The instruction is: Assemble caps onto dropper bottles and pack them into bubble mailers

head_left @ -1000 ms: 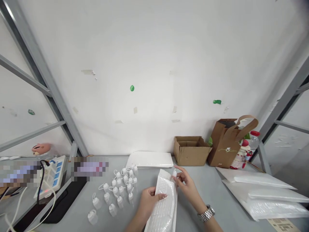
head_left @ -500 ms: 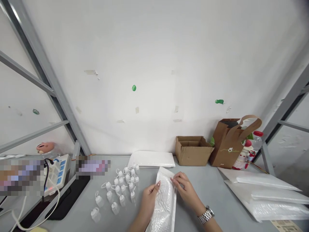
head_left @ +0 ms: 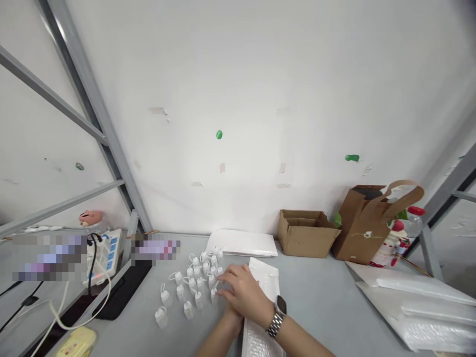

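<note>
A white padded bubble mailer [head_left: 265, 278] lies lengthwise on the grey table in front of me. My right hand [head_left: 247, 292], with a metal-band watch at the wrist, crosses over my left hand and the mailer. Its thumb and fingers are apart, close to a small white squeeze bottle [head_left: 214, 297] at the right side of a group; whether they touch it I cannot tell. My left hand [head_left: 231, 320] rests at the mailer's left edge, its fingers mostly hidden beneath my right hand. Several more small bottles [head_left: 189, 310] with looped cap straps stand to the left.
Behind the bottles lies a white mailer stack [head_left: 241, 244]. A cardboard box [head_left: 308, 240] and a brown paper bag [head_left: 359, 230] stand at the back right. More mailers [head_left: 420, 302] lie right. At left are a black phone-like slab [head_left: 121, 292] and a power strip [head_left: 113, 255] with cables.
My right hand has left the mailer's right edge and swung left over my left hand to the bottles. The view has shifted slightly left.
</note>
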Available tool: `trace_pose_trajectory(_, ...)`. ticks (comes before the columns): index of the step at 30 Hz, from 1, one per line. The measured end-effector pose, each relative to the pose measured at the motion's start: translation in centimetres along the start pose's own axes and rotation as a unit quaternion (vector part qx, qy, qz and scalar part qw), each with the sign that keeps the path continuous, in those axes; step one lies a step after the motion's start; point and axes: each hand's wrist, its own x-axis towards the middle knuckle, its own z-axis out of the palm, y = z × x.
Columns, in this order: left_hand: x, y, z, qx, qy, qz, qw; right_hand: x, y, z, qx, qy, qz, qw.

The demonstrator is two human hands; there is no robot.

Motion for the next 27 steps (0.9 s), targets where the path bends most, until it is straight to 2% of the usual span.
trace_pose_trajectory(1,0.0,-0.1,0.1,0.010,0.022,0.007,1.000,0.5,-0.4,0.9,-0.007,-0.007,0.002,1.000)
trace_pose_trajectory(4,0.4,-0.2,0.8,-0.013,0.032,-0.004,0.999,1.5,-0.9,3.0,-0.010,-0.008,0.009,1.000)
trace_pose_trajectory(7,1.1,-0.2,1.5,-0.046,0.006,-0.007,0.999,1.5,-0.7,3.2,0.041,0.019,0.024,0.999)
trace_pose_trajectory(11,1.5,-0.2,1.4,-0.100,-0.074,-0.014,0.992,0.1,1.0,0.0,0.128,0.085,0.045,0.987)
trace_pose_trajectory(14,1.3,0.0,0.7,-0.139,-0.151,-0.030,0.978,-1.6,3.9,-3.2,0.174,0.192,0.091,0.962)
trace_pose_trajectory(17,1.0,0.5,0.2,-0.174,-0.195,-0.041,0.964,-3.5,7.0,-5.3,0.167,0.243,0.144,0.945)
trace_pose_trajectory(19,0.8,0.8,0.1,-0.190,-0.205,-0.043,0.959,-4.7,8.4,-5.9,0.156,0.250,0.181,0.938)
trace_pose_trajectory(22,0.6,1.1,0.1,-0.206,-0.219,-0.041,0.953,-5.8,9.0,-5.9,0.155,0.251,0.205,0.933)
trace_pose_trajectory(25,0.5,1.2,0.2,-0.212,-0.234,-0.036,0.948,-5.9,9.0,-5.8,0.199,0.243,0.231,0.921)
trace_pose_trajectory(27,0.5,1.2,0.2,-0.212,-0.242,-0.032,0.946,-5.7,9.1,-5.8,0.247,0.242,0.259,0.902)
